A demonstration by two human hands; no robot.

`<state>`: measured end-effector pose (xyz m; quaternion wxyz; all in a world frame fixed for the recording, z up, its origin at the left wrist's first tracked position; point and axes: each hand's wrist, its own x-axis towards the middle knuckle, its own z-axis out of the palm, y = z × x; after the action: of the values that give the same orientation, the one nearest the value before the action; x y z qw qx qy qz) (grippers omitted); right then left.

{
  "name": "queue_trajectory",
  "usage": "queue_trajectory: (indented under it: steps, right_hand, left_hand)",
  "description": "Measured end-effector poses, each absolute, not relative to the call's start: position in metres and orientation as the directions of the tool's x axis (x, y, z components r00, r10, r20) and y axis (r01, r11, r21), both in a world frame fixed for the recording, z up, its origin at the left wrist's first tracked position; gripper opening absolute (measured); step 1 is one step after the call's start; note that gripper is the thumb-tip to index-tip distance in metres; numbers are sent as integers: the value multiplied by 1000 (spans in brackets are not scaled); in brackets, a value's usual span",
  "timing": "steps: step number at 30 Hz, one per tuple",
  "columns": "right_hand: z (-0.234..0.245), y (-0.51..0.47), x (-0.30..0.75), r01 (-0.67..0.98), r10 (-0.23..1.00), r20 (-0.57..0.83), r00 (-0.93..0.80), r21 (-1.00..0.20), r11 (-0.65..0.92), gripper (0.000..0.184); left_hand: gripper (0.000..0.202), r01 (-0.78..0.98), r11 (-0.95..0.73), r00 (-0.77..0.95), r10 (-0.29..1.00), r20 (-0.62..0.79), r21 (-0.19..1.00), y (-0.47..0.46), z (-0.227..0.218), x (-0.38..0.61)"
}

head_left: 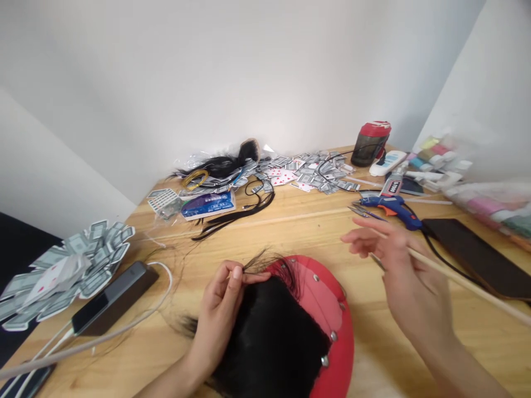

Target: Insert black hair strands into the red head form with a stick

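My left hand [222, 301] pinches a thin tuft of black hair [259, 264] at the top edge of a black wig [269, 337]. The wig lies over a red domed form [327, 309] studded with metal pins. To the right, my right hand [394, 265] hovers with fingers partly spread, holding a long thin wooden stick [464, 282] that runs out to the lower right. Small scissors [365, 211] lie just beyond its fingertips; I cannot tell whether the hand touches them.
A blue glue gun [392, 205], a dark flat case [477, 254], a red-lidded cup [370, 143] and coloured supplies [489, 204] sit right. Playing cards [307, 171], loose hair strands [236, 213] and a blue box [208, 204] lie at the back. A phone [114, 298] with white cable and a card fan [70, 268] are left.
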<state>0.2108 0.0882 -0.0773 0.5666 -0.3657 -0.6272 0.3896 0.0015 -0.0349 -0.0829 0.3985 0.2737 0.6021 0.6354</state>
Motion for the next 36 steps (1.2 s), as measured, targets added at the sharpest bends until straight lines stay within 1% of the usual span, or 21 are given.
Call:
queue_trajectory:
  steps: [1, 3, 6, 8, 9, 12, 14, 16, 21, 23, 26, 31, 36]
  right_hand:
    - [-73, 83, 211, -46, 890, 444, -103, -896, 441, 33]
    - [-66, 70, 210, -140, 881, 432, -195, -901, 411, 26]
    - [-63, 52, 204, -157, 882, 264, -389, -963, 219, 13]
    - [-66, 46, 201, -139, 858, 196, -475, -979, 147, 5]
    - [-68, 45, 200, -117, 843, 196, -501, -980, 158, 3]
    - [-74, 47, 199, -43, 791, 286, -542, -949, 313, 14]
    - [-76, 49, 200, -40, 754, 352, -554, -916, 399, 17]
    - [-77, 51, 200, -52, 729, 385, -566, -899, 435, 17]
    - [-78, 50, 200, 3, 700, 385, -602, -875, 484, 16]
    - [-79, 48, 200, 43, 722, 356, -593, -882, 470, 16]
    - [-81, 46, 200, 57, 765, 335, -549, -899, 435, 21]
    - [-80, 44, 198, 24, 753, 384, -534, -883, 468, 25]
    - [-77, 45, 198, 29, 708, 430, -561, -844, 535, 24]
  left_hand:
    - [43, -177, 47, -533, 835, -136, 983, -35, -83, 2]
    - [43, -172, 56, -536, 832, -141, 983, -36, -84, 1]
    - [43, -164, 53, -538, 832, -135, 985, -37, -84, 1]
    - [42, -160, 59, -537, 832, -137, 985, -37, -85, 1]
    - [42, -161, 61, -536, 832, -139, 985, -36, -85, 1]
    - [42, -175, 65, -534, 832, -150, 982, -36, -85, 1]
    - [41, -185, 65, -535, 831, -155, 981, -36, -85, 0]
    - [41, -192, 71, -532, 831, -165, 979, -36, -86, 0]
    - [41, -180, 61, -525, 838, -148, 982, -37, -86, 1]
    - [40, -169, 59, -527, 838, -141, 984, -36, -86, 1]
    - [39, -177, 74, -528, 834, -158, 981, -36, -88, 1]
    - [35, -183, 52, -535, 832, -144, 982, -37, -91, 0]
    - [33, -176, 61, -536, 831, -148, 982, -39, -92, 0]
